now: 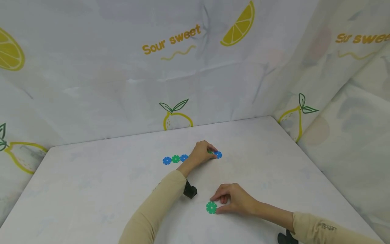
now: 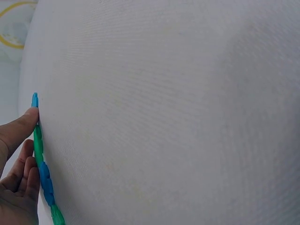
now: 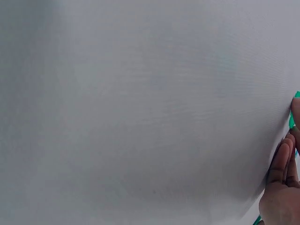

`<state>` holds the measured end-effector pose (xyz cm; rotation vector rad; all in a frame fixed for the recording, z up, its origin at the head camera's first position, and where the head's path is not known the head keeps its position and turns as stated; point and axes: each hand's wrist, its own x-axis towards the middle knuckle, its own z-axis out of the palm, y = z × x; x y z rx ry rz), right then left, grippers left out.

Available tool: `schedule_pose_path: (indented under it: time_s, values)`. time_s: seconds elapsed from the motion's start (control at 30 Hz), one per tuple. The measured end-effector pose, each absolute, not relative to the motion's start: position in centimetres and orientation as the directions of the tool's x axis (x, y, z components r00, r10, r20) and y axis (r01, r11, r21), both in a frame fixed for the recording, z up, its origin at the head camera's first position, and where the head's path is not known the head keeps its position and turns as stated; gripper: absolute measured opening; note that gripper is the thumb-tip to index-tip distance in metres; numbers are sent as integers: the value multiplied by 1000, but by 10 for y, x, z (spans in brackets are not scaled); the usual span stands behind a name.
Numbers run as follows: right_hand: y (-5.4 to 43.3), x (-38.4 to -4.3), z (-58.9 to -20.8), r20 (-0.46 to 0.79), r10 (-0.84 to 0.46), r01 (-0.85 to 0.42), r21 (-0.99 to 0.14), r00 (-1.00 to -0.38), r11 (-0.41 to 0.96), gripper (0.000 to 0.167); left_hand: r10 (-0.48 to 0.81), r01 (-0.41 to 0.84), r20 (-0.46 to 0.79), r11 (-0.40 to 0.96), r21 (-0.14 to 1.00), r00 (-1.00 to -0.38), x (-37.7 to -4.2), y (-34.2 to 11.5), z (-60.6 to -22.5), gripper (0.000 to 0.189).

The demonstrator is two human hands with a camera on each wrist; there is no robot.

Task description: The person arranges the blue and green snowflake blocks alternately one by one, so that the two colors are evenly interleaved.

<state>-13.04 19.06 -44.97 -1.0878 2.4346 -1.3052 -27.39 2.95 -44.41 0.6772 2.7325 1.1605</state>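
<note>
A row of blue and green plastic snowflake discs lies across the white table, its left end showing a blue disc [image 1: 167,160], a green disc [image 1: 175,158] and another blue disc [image 1: 184,158]. My left hand [image 1: 201,153] reaches over the row and hides its middle. Its thumb and forefinger pinch the blue end disc [image 1: 218,154] at the right. In the left wrist view the row stands edge-on along the fingers [image 2: 29,171]. Closer to me, my right hand [image 1: 239,200] pinches a separate green snowflake disc [image 1: 211,207] by its right side between thumb and forefinger.
Behind the white table [image 1: 100,183] hangs a pale curtain [image 1: 122,88] printed with lemons, and it continues along the right side. Black wrist mounts [image 1: 190,190] show below both forearms. The left forearm stretches across the middle of the table.
</note>
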Motion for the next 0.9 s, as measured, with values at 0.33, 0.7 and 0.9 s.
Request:
schedule_pose_path:
  time_s: [0.33, 0.7, 0.9]
  values:
    - [187, -133, -448, 179, -697, -548, -759, -694, 351, 21, 439, 372, 98, 599, 709, -893, -273, 28, -444, 19]
    - [190, -133, -451, 200, -700, -543, -782, -686, 308, 19, 428, 349, 79, 602, 718, -900, -273, 29, -444, 18]
    - [193, -132, -450, 214, -702, -553, -778, -679, 297, 22, 433, 358, 87, 598, 717, -897, -273, 29, -445, 19]
